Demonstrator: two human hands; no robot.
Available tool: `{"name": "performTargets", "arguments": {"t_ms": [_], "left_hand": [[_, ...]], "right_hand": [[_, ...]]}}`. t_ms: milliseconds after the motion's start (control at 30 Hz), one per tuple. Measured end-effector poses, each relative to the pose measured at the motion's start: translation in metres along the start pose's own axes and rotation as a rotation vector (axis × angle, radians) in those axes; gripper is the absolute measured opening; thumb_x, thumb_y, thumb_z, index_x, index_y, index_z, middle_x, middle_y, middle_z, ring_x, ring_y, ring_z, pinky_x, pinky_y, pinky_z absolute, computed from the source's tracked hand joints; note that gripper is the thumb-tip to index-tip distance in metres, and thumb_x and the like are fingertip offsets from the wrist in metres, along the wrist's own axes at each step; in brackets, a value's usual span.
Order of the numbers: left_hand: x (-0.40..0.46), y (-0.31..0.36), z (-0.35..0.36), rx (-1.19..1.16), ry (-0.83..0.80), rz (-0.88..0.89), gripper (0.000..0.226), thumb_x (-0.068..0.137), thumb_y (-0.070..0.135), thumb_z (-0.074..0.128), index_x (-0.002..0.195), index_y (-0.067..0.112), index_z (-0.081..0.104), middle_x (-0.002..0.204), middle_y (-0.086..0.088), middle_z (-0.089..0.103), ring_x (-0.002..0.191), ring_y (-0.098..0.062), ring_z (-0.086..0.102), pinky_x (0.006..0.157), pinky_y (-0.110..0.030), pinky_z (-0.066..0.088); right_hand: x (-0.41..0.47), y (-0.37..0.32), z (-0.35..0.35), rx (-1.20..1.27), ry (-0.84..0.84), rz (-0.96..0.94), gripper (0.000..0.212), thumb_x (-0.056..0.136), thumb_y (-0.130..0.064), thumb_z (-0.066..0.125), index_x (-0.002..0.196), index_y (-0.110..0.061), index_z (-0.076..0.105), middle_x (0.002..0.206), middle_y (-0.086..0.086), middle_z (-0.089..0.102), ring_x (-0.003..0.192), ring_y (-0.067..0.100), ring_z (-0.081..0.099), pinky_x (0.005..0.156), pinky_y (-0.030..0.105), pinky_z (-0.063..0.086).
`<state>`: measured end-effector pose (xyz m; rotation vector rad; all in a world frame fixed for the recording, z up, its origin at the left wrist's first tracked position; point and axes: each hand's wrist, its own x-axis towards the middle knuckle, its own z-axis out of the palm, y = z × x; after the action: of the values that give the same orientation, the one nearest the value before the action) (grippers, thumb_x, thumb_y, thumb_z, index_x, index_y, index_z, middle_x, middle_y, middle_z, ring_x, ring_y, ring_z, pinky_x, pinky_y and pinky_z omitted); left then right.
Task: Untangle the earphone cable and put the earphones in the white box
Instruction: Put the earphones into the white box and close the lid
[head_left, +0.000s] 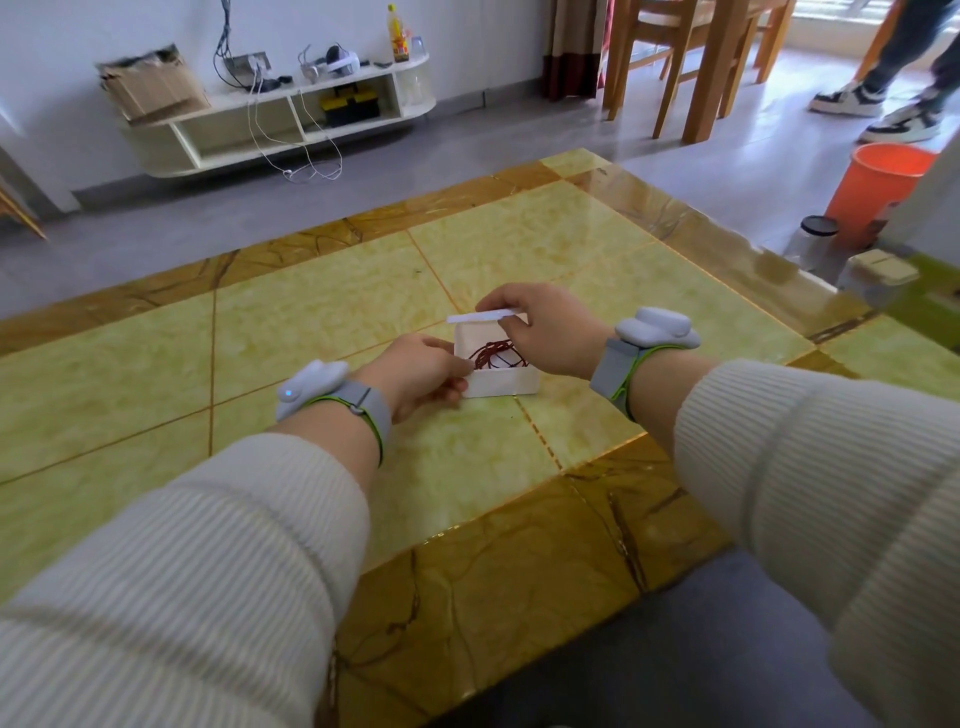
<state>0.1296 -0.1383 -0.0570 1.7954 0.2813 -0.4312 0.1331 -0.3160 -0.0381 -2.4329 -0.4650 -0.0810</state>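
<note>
A small white box (503, 383) stands on the yellow-green marble table (322, 322), near its middle. Inside the box lies a dark red earphone cable (493, 353) in loose coils. The box's white lid (485, 316) is raised over the far side, and my right hand (545, 332) pinches it between thumb and fingers. My left hand (423, 374) grips the box's left side, fingers curled against its wall. Both wrists carry grey tracker bands.
An orange bucket (878, 192) and a dark-lidded jar (815, 239) stand on the floor off the table's right edge. A low white shelf (291, 109) lines the far wall. Wooden chairs and a person's feet (878, 111) are at the back right.
</note>
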Motion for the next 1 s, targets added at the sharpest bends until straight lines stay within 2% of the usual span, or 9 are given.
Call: {"name": "performTargets", "arguments": {"t_ms": [133, 267, 433, 467, 533, 633, 767, 900, 1000], "left_hand": [[0.007, 0.004, 0.004, 0.059, 0.023, -0.047, 0.025, 0.084, -0.002, 0.064, 0.109, -0.005, 0.061, 0.083, -0.018, 0.06, 0.053, -0.02, 0.053, 0.041, -0.024, 0.042], [0.011, 0.002, 0.013, 0.107, 0.128, -0.093, 0.016, 0.078, 0.003, 0.066, 0.093, -0.001, 0.062, 0.067, -0.011, 0.048, 0.047, -0.019, 0.039, 0.047, -0.025, 0.03], [0.006, -0.003, 0.011, 0.055, 0.141, -0.077, 0.014, 0.082, 0.008, 0.069, 0.092, 0.0, 0.063, 0.066, -0.011, 0.051, 0.046, -0.019, 0.041, 0.045, -0.024, 0.03], [0.003, -0.001, 0.01, 0.007, 0.113, -0.083, 0.011, 0.085, 0.006, 0.064, 0.095, 0.0, 0.06, 0.067, -0.011, 0.051, 0.047, -0.018, 0.044, 0.043, -0.023, 0.033], [-0.002, 0.001, 0.003, -0.086, 0.074, -0.114, 0.01, 0.089, 0.002, 0.049, 0.097, 0.002, 0.055, 0.075, -0.012, 0.052, 0.052, -0.019, 0.053, 0.039, -0.022, 0.04], [-0.004, 0.0, -0.006, -0.219, 0.064, -0.156, 0.022, 0.088, 0.007, 0.035, 0.102, 0.004, 0.051, 0.093, -0.017, 0.056, 0.055, -0.024, 0.06, 0.042, -0.024, 0.045], [-0.009, -0.001, -0.001, -0.126, 0.052, -0.113, 0.027, 0.096, 0.029, 0.051, 0.109, 0.006, 0.057, 0.085, -0.014, 0.059, 0.053, -0.02, 0.057, 0.038, -0.021, 0.042], [-0.01, -0.004, 0.004, 0.038, 0.092, -0.05, 0.019, 0.091, 0.02, 0.065, 0.096, 0.003, 0.062, 0.071, -0.013, 0.06, 0.056, -0.022, 0.057, 0.044, -0.026, 0.042], [-0.012, -0.001, 0.004, 0.078, 0.113, -0.013, 0.011, 0.09, 0.014, 0.065, 0.087, 0.006, 0.06, 0.076, -0.013, 0.06, 0.054, -0.021, 0.058, 0.044, -0.025, 0.041]], "right_hand": [[-0.002, 0.0, -0.001, 0.009, -0.005, -0.002, 0.034, 0.096, -0.008, 0.046, 0.12, -0.02, 0.065, 0.121, -0.001, 0.067, 0.108, 0.019, 0.06, 0.08, 0.026, 0.041], [-0.005, 0.001, 0.0, 0.016, -0.022, -0.002, 0.033, 0.094, -0.01, 0.047, 0.118, -0.023, 0.066, 0.116, -0.003, 0.068, 0.073, 0.005, 0.054, 0.073, 0.028, 0.043], [-0.008, -0.001, 0.002, 0.022, -0.05, 0.021, 0.035, 0.091, -0.009, 0.048, 0.115, -0.026, 0.066, 0.116, 0.0, 0.068, 0.063, 0.012, 0.054, 0.07, 0.036, 0.052], [-0.01, 0.0, 0.001, 0.024, -0.062, 0.034, 0.037, 0.089, -0.008, 0.048, 0.115, -0.026, 0.066, 0.118, 0.001, 0.067, 0.066, 0.015, 0.057, 0.07, 0.038, 0.053], [-0.012, -0.001, 0.0, 0.035, -0.093, 0.057, 0.041, 0.086, -0.007, 0.049, 0.119, -0.025, 0.064, 0.125, 0.002, 0.063, 0.089, 0.024, 0.063, 0.079, 0.039, 0.054], [-0.014, -0.003, 0.002, 0.036, -0.129, 0.105, 0.04, 0.088, -0.011, 0.054, 0.125, -0.024, 0.062, 0.134, 0.002, 0.056, 0.114, 0.025, 0.056, 0.091, 0.032, 0.047], [-0.015, -0.003, 0.008, 0.007, -0.18, 0.091, 0.036, 0.088, -0.013, 0.054, 0.12, -0.022, 0.066, 0.145, -0.001, 0.049, 0.13, 0.022, 0.047, 0.107, 0.03, 0.036], [-0.016, -0.002, 0.013, -0.018, -0.13, 0.06, 0.027, 0.096, -0.028, 0.055, 0.118, -0.018, 0.068, 0.145, 0.001, 0.05, 0.13, 0.021, 0.048, 0.105, 0.029, 0.035], [-0.015, 0.001, 0.019, -0.012, -0.08, 0.097, 0.045, 0.096, -0.033, 0.057, 0.138, -0.019, 0.051, 0.153, 0.005, 0.037, 0.138, 0.024, 0.039, 0.108, 0.032, 0.032]]}}
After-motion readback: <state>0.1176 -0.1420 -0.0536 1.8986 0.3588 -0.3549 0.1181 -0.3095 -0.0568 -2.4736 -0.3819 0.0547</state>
